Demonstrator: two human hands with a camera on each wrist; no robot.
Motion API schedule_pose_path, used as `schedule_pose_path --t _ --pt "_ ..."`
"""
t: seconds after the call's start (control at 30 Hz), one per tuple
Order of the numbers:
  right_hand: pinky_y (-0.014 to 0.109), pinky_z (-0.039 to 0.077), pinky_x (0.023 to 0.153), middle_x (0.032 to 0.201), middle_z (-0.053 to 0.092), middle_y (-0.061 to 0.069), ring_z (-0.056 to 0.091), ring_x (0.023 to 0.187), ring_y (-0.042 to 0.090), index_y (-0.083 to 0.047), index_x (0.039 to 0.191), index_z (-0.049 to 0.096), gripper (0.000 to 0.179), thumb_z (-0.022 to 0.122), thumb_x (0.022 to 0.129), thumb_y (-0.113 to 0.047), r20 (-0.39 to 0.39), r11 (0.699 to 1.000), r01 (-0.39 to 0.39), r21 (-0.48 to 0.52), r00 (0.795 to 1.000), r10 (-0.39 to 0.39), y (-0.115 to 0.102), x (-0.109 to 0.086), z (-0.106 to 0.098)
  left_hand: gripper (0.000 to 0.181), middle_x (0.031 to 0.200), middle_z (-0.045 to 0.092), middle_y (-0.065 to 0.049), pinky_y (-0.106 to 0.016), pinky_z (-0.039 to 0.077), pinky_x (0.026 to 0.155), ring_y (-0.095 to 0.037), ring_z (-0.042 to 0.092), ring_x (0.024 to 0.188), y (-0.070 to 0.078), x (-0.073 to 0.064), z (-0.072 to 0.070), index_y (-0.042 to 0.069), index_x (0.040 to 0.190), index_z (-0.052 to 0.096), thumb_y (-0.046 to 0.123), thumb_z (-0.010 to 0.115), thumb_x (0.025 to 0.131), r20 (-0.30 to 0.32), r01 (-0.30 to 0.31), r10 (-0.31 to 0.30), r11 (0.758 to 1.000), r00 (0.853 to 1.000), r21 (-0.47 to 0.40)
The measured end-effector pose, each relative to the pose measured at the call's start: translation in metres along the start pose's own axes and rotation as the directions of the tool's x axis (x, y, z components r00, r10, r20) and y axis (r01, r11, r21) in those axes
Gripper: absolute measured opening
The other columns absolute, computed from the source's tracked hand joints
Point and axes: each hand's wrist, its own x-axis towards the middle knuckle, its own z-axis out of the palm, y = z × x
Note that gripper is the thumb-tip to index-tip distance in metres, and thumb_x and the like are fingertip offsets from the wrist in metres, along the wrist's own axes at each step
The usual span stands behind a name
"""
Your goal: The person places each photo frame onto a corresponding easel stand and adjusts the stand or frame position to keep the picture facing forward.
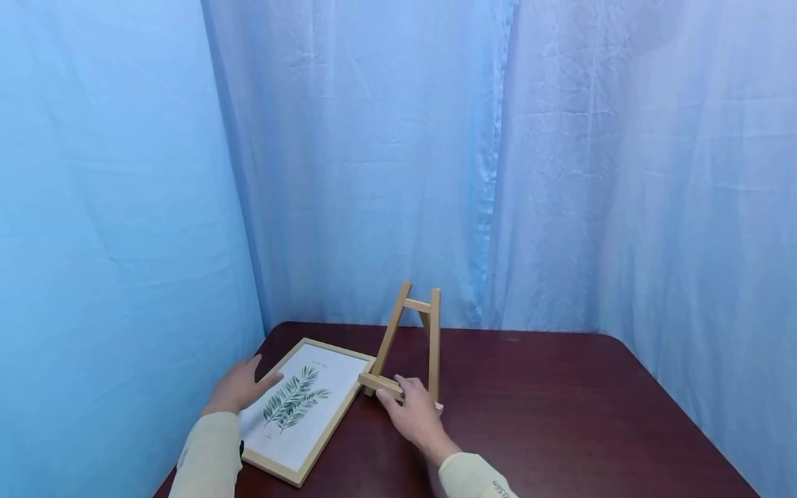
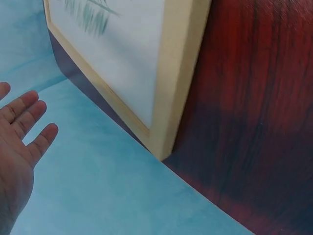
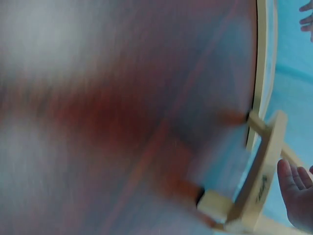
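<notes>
A wooden tabletop easel (image 1: 434,346) stands upright on the table, with a ledge (image 3: 261,183) across its front. My right hand (image 1: 414,415) is at that ledge with its fingers extended; whether they touch the wood I cannot tell. To the left of the easel lies a framed picture (image 1: 339,408) of green palm leaves on white, in a pale wood frame (image 2: 178,73). My left hand (image 1: 239,387) hovers by the picture's left edge, fingers spread. In the left wrist view that hand (image 2: 17,147) appears apart from the frame, holding nothing.
Beneath everything is a dark red-brown wooden table (image 1: 560,415) with rounded far corners. Light blue curtains (image 1: 373,138) hang behind it and along both sides. The picture's upper right corner is close to the left end of the easel's ledge.
</notes>
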Motion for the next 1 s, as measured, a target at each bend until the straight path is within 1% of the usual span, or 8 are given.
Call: schedule_pose_path --t 0.1,0.23,0.33,0.43,0.57,0.73,0.87,1.0 --pt "0.055 0.047 0.094 0.13 0.054 0.026 0.056 0.117 0.04 0.009 0.138 0.052 0.068 0.057 0.099 -0.047 0.02 0.998 0.003 0.06 1.0 -0.004 -0.004 -0.003 0.012 0.095 0.145 0.035 -0.04 -0.063 0.033 0.106 -0.056 0.034 0.132 -0.006 -0.001 0.002 -0.017 0.145 0.033 0.059 0.056 0.094 0.01 0.008 -0.008 1.0 1.0 -0.007" --pt "0.054 0.05 0.091 0.128 0.057 0.027 0.059 0.113 0.04 0.007 0.135 0.055 0.062 0.058 0.099 -0.044 0.034 0.993 -0.005 0.114 0.999 0.001 -0.012 -0.006 0.029 0.094 0.143 0.036 -0.041 -0.063 0.033 0.106 -0.057 0.035 0.131 -0.013 -0.001 0.005 -0.018 0.143 0.034 0.058 0.057 0.094 0.023 0.012 -0.012 1.0 1.0 -0.018" --pt "0.051 0.052 0.087 0.122 0.059 0.026 0.063 0.103 0.036 0.008 0.133 0.057 0.062 0.06 0.098 -0.043 0.046 0.989 -0.042 0.142 0.998 0.036 -0.018 -0.008 0.041 0.095 0.143 0.036 -0.042 -0.063 0.033 0.106 -0.057 0.035 0.13 -0.018 -0.002 0.007 -0.019 0.143 0.034 0.059 0.057 0.093 0.033 0.021 -0.02 0.999 0.999 -0.031" --pt "0.05 0.051 0.086 0.115 0.062 0.023 0.064 0.097 0.031 0.011 0.13 0.058 0.064 0.062 0.096 -0.043 0.049 0.985 -0.083 0.15 0.996 0.076 -0.024 -0.009 0.051 0.097 0.142 0.036 -0.042 -0.063 0.033 0.106 -0.057 0.035 0.131 -0.022 -0.002 0.01 -0.02 0.142 0.034 0.061 0.056 0.093 0.05 0.046 -0.045 0.998 0.998 -0.034" --pt "0.051 0.051 0.088 0.113 0.063 0.021 0.062 0.102 0.034 0.012 0.128 0.058 0.064 0.063 0.095 -0.042 0.061 0.98 -0.117 0.159 0.992 0.108 -0.029 -0.009 0.06 0.094 0.142 0.036 -0.042 -0.063 0.033 0.106 -0.057 0.034 0.131 -0.031 -0.001 0.015 -0.02 0.142 0.033 0.057 0.057 0.094 0.06 0.068 -0.066 0.997 0.996 -0.045" --pt "0.055 0.048 0.093 0.116 0.064 0.025 0.059 0.112 0.041 0.013 0.126 0.06 0.066 0.065 0.093 -0.044 0.071 0.976 -0.145 0.165 0.988 0.135 -0.033 -0.013 0.067 0.094 0.142 0.034 -0.043 -0.063 0.032 0.106 -0.058 0.033 0.13 -0.042 -0.002 0.021 -0.023 0.14 0.032 0.055 0.058 0.094 0.061 0.093 -0.089 0.994 0.994 -0.057" --pt "0.057 0.047 0.094 0.117 0.063 0.028 0.058 0.114 0.044 0.014 0.124 0.06 0.065 0.066 0.092 -0.043 0.075 0.974 -0.157 0.163 0.986 0.147 -0.033 -0.016 0.072 0.095 0.14 0.035 -0.044 -0.063 0.033 0.106 -0.059 0.034 0.129 -0.052 -0.002 0.028 -0.024 0.139 0.032 0.055 0.058 0.094 0.063 0.107 -0.103 0.993 0.993 -0.052" --pt "0.056 0.048 0.093 0.116 0.064 0.028 0.059 0.113 0.044 0.015 0.122 0.061 0.064 0.067 0.092 -0.041 0.072 0.973 -0.163 0.163 0.986 0.153 -0.031 -0.016 0.075 0.1 0.139 0.035 -0.045 -0.063 0.033 0.106 -0.06 0.034 0.129 -0.056 -0.004 0.031 -0.025 0.138 0.033 0.06 0.058 0.092 0.072 0.119 -0.115 0.991 0.991 -0.063"
